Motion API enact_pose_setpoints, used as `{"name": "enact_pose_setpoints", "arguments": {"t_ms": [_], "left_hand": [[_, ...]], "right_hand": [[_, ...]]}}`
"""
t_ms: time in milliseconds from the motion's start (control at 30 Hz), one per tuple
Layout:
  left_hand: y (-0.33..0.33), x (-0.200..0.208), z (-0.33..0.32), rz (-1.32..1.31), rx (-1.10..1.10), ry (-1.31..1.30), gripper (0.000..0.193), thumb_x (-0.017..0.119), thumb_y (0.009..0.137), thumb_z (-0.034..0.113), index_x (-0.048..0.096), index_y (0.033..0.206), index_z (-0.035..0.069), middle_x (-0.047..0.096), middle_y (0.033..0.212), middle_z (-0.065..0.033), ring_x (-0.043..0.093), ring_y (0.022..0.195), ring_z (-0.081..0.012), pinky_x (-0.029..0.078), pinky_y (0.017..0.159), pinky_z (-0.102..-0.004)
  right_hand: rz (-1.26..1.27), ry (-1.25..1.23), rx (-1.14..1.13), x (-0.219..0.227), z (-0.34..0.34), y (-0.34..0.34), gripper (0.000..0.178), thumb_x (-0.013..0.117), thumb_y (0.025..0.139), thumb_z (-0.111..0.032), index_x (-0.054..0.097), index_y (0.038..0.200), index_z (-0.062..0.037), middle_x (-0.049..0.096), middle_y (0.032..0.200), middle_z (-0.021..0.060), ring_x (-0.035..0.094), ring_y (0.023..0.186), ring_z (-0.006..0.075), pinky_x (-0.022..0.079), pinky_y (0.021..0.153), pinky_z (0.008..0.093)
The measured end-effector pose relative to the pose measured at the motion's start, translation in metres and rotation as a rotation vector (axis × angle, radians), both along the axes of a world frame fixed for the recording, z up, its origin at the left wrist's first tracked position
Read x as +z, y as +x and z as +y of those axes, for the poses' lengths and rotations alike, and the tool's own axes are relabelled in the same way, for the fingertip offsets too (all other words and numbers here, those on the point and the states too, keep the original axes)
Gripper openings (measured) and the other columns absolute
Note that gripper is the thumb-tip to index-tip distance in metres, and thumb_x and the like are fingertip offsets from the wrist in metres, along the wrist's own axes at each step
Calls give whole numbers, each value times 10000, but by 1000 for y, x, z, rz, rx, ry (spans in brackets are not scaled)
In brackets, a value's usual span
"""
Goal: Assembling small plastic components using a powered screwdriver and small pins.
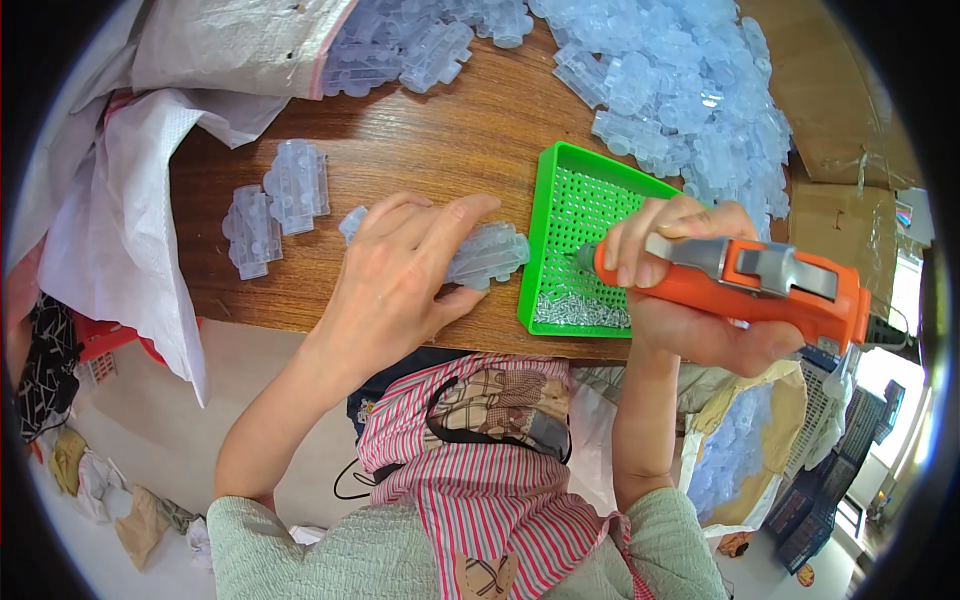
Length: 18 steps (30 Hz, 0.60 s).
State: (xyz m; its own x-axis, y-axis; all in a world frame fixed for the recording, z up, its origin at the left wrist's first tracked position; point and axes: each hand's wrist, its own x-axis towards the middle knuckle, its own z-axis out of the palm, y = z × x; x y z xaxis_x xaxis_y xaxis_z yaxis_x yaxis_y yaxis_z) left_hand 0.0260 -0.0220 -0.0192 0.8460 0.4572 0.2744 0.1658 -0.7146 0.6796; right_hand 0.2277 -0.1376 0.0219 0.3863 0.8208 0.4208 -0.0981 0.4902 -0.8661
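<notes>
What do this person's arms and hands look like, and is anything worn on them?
Both forearms are bare from the elbow down. The left hand and the right hand wear no gloves, and no rings, watch or bracelet show. At each elbow a pale green, finely textured sleeve ends. A pink-and-white striped apron hangs between the arms.

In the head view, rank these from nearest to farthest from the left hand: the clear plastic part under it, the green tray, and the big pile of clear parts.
1. Clear plastic part: directly under the left hand, touching.
2. Green tray: just to its right, screws inside.
3. Pile of clear parts: farthest, up at the table's far right.
</notes>
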Motion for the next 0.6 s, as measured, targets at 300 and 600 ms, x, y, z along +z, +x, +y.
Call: {"name": "enact_pose_setpoints", "arguments": {"t_ms": [300,600], "left_hand": [[-1,-8,-2,-46,12,-60,743,822,633,87,533,1318,97,674,991,-88,621,961,-318,469,915,-435],[1,-7,-2,-111,18,-20,727,815,608,50,504,1265,25,649,894,-143,630,909,-345,466,915,-430]], "right_hand": [[-15,70,245,41,20,-33,898,601,748,-810,560,1136,-1,570,753,70,544,632,192,450,546,353],[-28,1,251,15,35,-37,962,566,726,-863,550,1141,5,577,811,107,563,691,215,476,607,371]]}}
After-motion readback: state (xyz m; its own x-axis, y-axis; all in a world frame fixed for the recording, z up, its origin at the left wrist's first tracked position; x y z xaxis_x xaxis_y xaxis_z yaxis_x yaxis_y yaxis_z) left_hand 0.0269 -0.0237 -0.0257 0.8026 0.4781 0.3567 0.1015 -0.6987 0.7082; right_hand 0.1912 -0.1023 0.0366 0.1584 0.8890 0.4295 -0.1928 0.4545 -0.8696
